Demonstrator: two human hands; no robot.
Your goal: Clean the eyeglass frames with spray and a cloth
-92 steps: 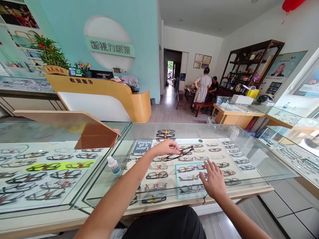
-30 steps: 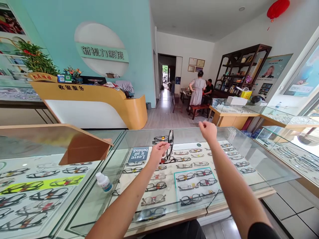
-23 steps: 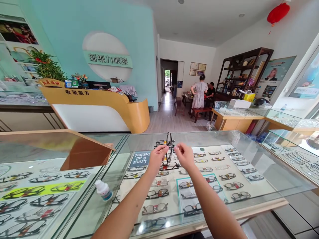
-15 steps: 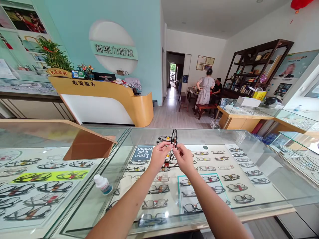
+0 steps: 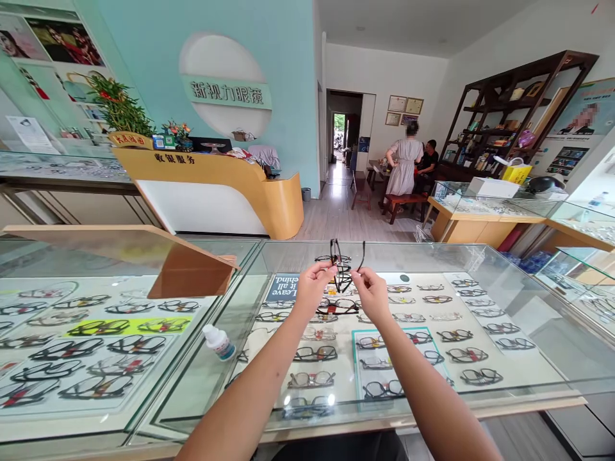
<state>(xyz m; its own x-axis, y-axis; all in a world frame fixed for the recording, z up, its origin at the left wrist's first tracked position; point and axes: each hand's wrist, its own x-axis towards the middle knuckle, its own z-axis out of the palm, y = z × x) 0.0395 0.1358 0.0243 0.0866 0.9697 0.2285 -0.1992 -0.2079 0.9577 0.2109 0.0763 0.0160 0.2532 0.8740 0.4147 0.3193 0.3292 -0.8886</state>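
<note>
A pair of dark-framed eyeglasses (image 5: 337, 259) is held up above the far part of the glass display case (image 5: 435, 253). My left hand (image 5: 314, 282) pinches the front frame from the left, with the lenses turned edge-on. My right hand (image 5: 371, 289) has thumb and fingers closed at the right side on one temple arm, whose curved tip points upward. Several rows of eyeglasses (image 5: 314, 353) lie in the case beneath my forearms. A white bottle with a blue label (image 5: 220, 342) stands on the glass to the left of my left forearm.
At left, a brown tilted board (image 5: 187, 275) rests on the neighbouring case. Beyond the cases is a yellow-and-white counter (image 5: 283, 198). Two people (image 5: 403, 163) are near a red bench (image 5: 403, 203) at the back. A dark shelf (image 5: 500, 115) stands at right.
My right hand has moved right, away from my left, and a temple arm has swung out from the eyeglasses. The view has shifted slightly, with the left hand still on the frame.
</note>
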